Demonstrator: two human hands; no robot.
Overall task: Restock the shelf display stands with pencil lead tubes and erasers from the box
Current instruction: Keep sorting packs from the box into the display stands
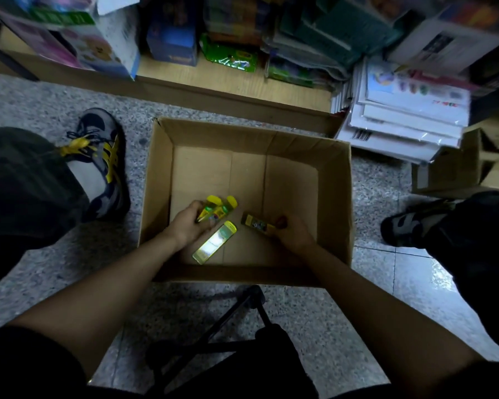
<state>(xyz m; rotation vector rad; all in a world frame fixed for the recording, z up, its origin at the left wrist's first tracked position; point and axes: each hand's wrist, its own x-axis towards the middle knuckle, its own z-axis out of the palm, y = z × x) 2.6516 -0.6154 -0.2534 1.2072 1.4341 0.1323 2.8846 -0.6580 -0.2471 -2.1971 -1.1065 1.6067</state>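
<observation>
At the far left a grey shoe [101, 165] with yellow laces stands on the speckled floor [35, 102], just beside the left wall of an open cardboard box [336, 197]. Inside the box, near its front left corner, the left hand [185, 224] has its fingers curled round a small bunch of yellow lead tubes [216, 208], whose caps stick out past the fingers toward the back of the box. Just right of that hand, one more yellow tube [215, 243] lies flat and slanted on the box floor, apart from both hands. Further right, a darker yellow tube [254, 222] has its near end pinched in the right hand [296, 236], with its far end low over the box floor; whether it touches the cardboard is unclear. Outside the box on the right are the other shoe [401, 226], a stack of white packets [401, 122] against the wooden shelf [213, 76], and a smaller carton [455, 171].
</observation>
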